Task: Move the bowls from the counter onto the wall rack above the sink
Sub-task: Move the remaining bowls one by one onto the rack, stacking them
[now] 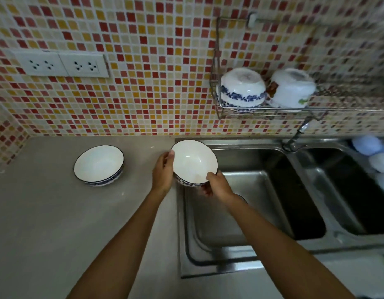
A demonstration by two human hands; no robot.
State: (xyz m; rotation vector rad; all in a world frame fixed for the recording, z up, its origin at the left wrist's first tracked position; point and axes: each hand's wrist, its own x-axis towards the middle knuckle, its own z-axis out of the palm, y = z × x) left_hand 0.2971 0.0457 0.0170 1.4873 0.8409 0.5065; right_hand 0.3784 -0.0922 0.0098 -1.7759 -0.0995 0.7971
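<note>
A white bowl with a blue rim is held up over the left edge of the sink, tilted toward me. My left hand grips its left rim and my right hand holds its lower right rim. A second matching bowl stands upright on the grey counter to the left. On the wire wall rack two bowls lie upside down: one with a blue flower band and a white one to its right.
A steel double sink lies below the rack, with a tap at the wall. Pale blue and white round things sit at the far right. A double wall socket is on the mosaic tiles at left.
</note>
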